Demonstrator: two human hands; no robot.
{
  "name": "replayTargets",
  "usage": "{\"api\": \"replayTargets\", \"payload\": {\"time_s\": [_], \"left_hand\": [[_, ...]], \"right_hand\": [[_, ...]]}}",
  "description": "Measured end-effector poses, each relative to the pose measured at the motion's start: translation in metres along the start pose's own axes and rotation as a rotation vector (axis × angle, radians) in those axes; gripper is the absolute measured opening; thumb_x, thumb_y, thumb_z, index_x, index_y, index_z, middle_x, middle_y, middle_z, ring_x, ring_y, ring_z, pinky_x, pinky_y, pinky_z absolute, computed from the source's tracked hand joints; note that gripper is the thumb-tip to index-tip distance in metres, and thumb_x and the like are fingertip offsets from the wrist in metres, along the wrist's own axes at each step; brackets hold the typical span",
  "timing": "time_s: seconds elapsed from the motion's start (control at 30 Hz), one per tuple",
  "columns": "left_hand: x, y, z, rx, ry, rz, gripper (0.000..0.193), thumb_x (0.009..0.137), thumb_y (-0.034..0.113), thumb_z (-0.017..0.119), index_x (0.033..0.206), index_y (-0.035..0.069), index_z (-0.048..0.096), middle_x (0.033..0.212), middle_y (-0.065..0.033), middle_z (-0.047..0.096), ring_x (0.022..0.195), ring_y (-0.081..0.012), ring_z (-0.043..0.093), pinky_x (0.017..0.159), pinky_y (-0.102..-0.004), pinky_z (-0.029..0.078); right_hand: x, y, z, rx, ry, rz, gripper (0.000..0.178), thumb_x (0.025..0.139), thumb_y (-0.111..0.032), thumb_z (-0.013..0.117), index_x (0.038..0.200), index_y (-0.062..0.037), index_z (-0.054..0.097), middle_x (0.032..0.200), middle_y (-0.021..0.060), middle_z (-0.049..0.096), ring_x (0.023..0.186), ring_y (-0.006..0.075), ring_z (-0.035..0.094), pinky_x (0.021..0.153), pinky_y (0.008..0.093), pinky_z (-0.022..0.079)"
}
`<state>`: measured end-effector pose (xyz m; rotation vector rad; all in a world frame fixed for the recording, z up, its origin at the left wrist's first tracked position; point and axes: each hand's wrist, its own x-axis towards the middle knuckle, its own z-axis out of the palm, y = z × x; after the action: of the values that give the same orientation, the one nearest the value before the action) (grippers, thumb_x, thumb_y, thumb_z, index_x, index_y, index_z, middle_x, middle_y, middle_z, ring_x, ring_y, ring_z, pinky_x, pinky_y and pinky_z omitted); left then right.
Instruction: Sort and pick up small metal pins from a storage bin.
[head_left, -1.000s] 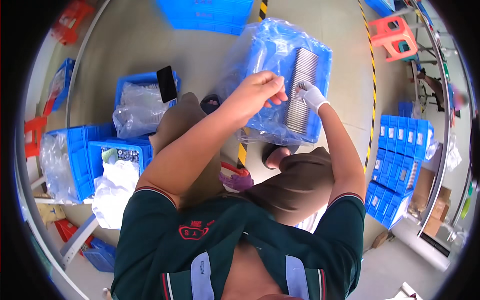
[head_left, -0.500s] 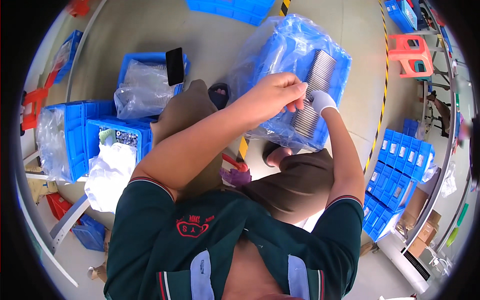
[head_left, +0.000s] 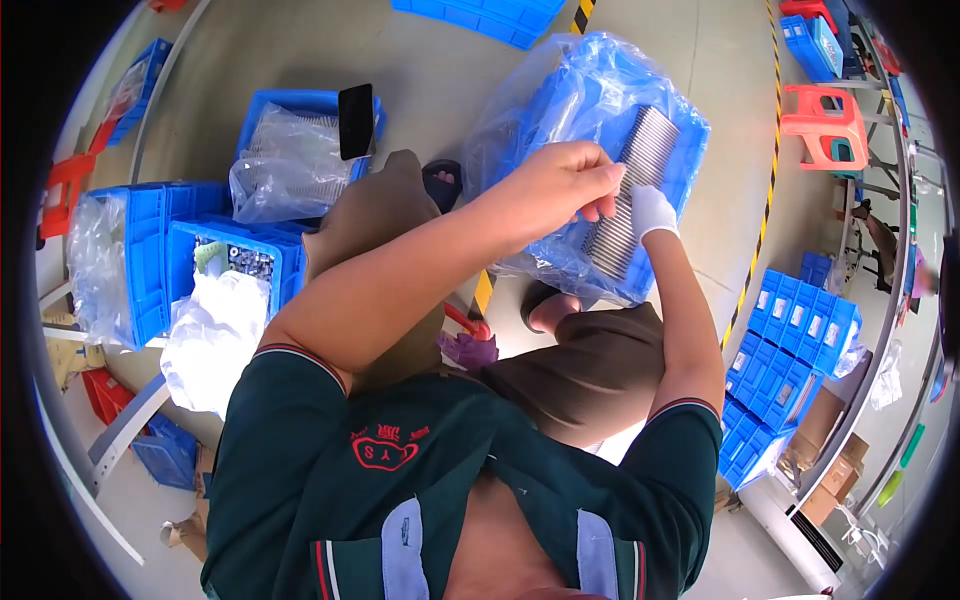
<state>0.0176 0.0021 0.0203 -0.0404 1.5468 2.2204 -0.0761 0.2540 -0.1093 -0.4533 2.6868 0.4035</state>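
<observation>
My left hand [head_left: 572,188], bare, is closed with its thumb and fingers drawn together above the plastic-lined blue crate; whatever it may pinch is too small to make out. My right hand [head_left: 653,212] wears a white glove and sits at the right side of a long row of thin silver metal pieces [head_left: 652,142], fingers together. What lies under those gloved fingers is hidden. The row runs at a slant inside the blue crate [head_left: 692,130], and clear plastic film [head_left: 535,125] drapes over the crate's left side and near end.
At the left stand a blue bin [head_left: 288,262] of small metal parts with a white bag [head_left: 215,335], and a crate of bagged pieces [head_left: 285,165]. A black phone [head_left: 356,122] rests at that crate's edge. Stacked blue boxes [head_left: 790,350] and a red stool [head_left: 825,125] are at right.
My gloved right hand has shifted slightly down and right along the row, and its fingers look straighter. My left hand stays closed in nearly the same place. The whole view has shifted slightly.
</observation>
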Motion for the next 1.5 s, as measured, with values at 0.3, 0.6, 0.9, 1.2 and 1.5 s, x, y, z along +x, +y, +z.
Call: {"api": "replayTargets", "payload": {"time_s": [0.3,0.6,0.9,1.2,1.5], "left_hand": [[0.001,0.000,0.000,-0.005,0.005,0.006,0.024,0.087,0.027,0.045,0.078,0.007,0.053,0.074,-0.0014,0.056,0.067,-0.0085,0.046,0.062,-0.0222,0.037],[0.000,0.000,-0.001,-0.023,0.000,0.028,0.024,0.086,0.027,0.045,0.078,0.006,0.053,0.074,-0.0013,0.056,0.068,-0.0083,0.047,0.062,-0.0222,0.037],[-0.002,0.002,-0.004,-0.034,-0.004,0.029,0.023,0.086,0.026,0.045,0.081,0.006,0.054,0.076,-0.0014,0.056,0.069,-0.0082,0.046,0.062,-0.0219,0.037],[-0.002,0.001,-0.007,-0.026,0.006,0.040,0.025,0.086,0.027,0.046,0.080,0.005,0.054,0.076,-0.0019,0.057,0.068,-0.0083,0.047,0.062,-0.0218,0.037],[0.001,0.003,0.000,-0.042,-0.032,0.060,0.025,0.086,0.028,0.046,0.081,0.005,0.054,0.076,-0.0015,0.056,0.068,-0.0078,0.047,0.062,-0.0215,0.037]], "right_hand": [[0.009,0.009,0.007,-0.024,0.047,-0.030,0.017,0.079,-0.007,0.043,0.084,-0.0067,0.059,0.087,0.0155,0.060,0.085,0.0314,0.059,0.070,0.0399,0.049],[0.012,0.009,0.013,-0.088,0.064,-0.012,0.016,0.079,-0.009,0.045,0.080,-0.0079,0.061,0.084,0.0138,0.060,0.081,0.0288,0.060,0.067,0.0385,0.050],[0.010,0.006,0.014,-0.127,0.093,-0.016,0.015,0.078,-0.008,0.047,0.078,-0.0066,0.061,0.083,0.0128,0.061,0.079,0.0282,0.061,0.066,0.0372,0.051],[0.014,-0.025,-0.016,-0.315,0.076,-0.448,0.018,0.076,-0.015,0.048,0.090,-0.0130,0.060,0.098,-0.0012,0.057,0.111,0.0159,0.043,0.078,0.0325,0.041],[0.039,0.017,0.051,0.092,0.142,-0.461,0.015,0.076,-0.017,0.048,0.080,-0.0144,0.063,0.097,-0.0020,0.058,0.110,0.0167,0.044,0.079,0.0339,0.040]]}}
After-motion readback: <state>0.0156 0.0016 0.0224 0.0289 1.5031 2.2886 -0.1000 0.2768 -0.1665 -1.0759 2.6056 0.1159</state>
